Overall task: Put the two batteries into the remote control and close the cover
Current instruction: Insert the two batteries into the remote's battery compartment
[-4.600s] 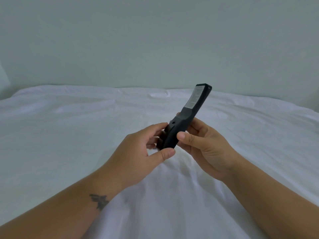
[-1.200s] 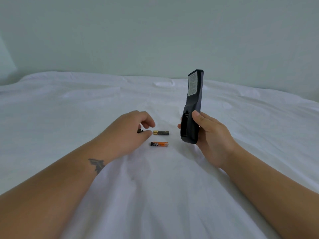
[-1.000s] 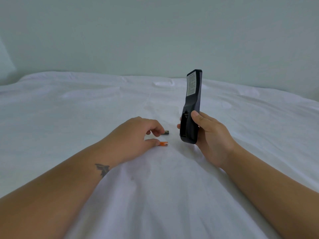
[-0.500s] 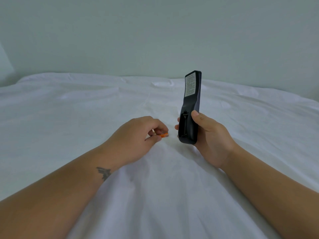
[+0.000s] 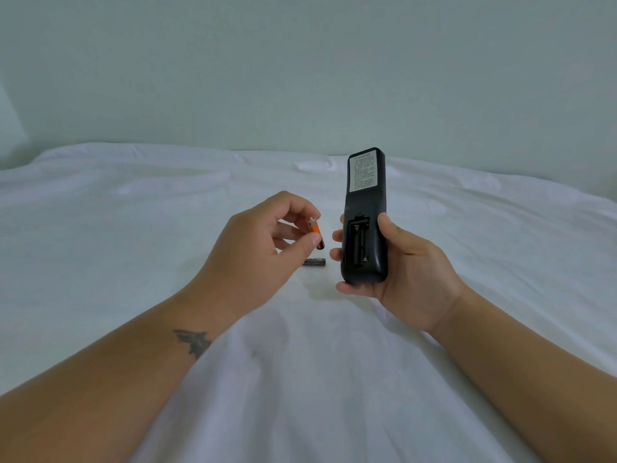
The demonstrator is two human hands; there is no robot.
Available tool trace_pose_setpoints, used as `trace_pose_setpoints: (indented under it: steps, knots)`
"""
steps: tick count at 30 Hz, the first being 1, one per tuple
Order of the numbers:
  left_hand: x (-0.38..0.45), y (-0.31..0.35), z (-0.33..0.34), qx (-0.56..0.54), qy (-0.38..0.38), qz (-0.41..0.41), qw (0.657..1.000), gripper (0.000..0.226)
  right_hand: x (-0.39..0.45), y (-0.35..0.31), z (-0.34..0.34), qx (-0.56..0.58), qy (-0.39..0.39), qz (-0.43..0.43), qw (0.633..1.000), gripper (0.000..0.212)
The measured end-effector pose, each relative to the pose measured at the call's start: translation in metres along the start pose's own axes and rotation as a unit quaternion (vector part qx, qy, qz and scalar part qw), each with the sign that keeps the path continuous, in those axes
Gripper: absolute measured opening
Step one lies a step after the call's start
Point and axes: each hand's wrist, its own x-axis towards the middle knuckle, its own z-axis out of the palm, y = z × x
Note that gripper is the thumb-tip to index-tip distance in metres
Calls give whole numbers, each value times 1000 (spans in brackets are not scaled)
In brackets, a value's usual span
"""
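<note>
My right hand [image 5: 405, 272] grips the black remote control [image 5: 364, 215] upright, back side facing me, with a white label near its top. Its battery compartment [image 5: 359, 243] is uncovered and looks empty. My left hand [image 5: 257, 248] pinches an orange and black battery [image 5: 315, 232] between thumb and fingers, lifted off the sheet just left of the remote. A second, dark battery [image 5: 314, 262] lies on the white sheet below it. The cover is not visible, likely hidden behind my left hand.
A white bed sheet [image 5: 133, 228] spreads across the whole lower view, wrinkled in places. A pale wall [image 5: 300, 61] rises behind it. Both forearms reach in from the bottom corners.
My left hand has picked the orange battery off the sheet and raised it toward the remote. My right hand has turned the remote so its uncovered compartment faces me.
</note>
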Motion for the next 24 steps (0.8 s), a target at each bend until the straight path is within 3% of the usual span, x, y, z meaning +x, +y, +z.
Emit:
trace_pose_setpoints:
  steps: [15,24]
  knots:
    - [-5,12,1,-109,-1,20,994,12,-3,3,6,-15,-47,24,998,48]
    - [-6,15,3,-79,-2,40,996,18,-3,5,8,-26,-58,31,998,42]
